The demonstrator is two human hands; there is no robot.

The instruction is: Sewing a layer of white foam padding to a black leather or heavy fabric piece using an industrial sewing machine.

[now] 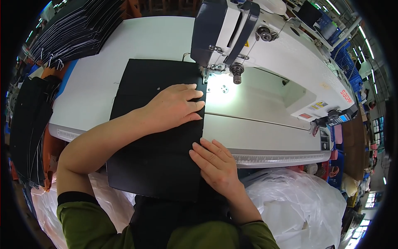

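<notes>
A black rectangular panel [166, 166] lies on the white sewing table, its near end hanging over the front edge toward me. Its right edge runs up to the needle and presser foot [205, 74] of a white sewing machine [286, 58]. My left hand [180, 106] rests flat on the panel's upper part, fingers stretched toward its right edge, just below the presser foot. Closer to me, my right hand [216, 166] lies at the panel's right edge, fingers extended, with the fingertips touching it. Neither hand grips the panel.
Stacked black panels with loose white threads [76, 31] stand at the far left. More dark pieces [31, 124] hang at the left beside an orange support. Clear plastic sheeting [294, 207] bulges below the table at the right. A ruler strip [282, 159] follows the table's front edge.
</notes>
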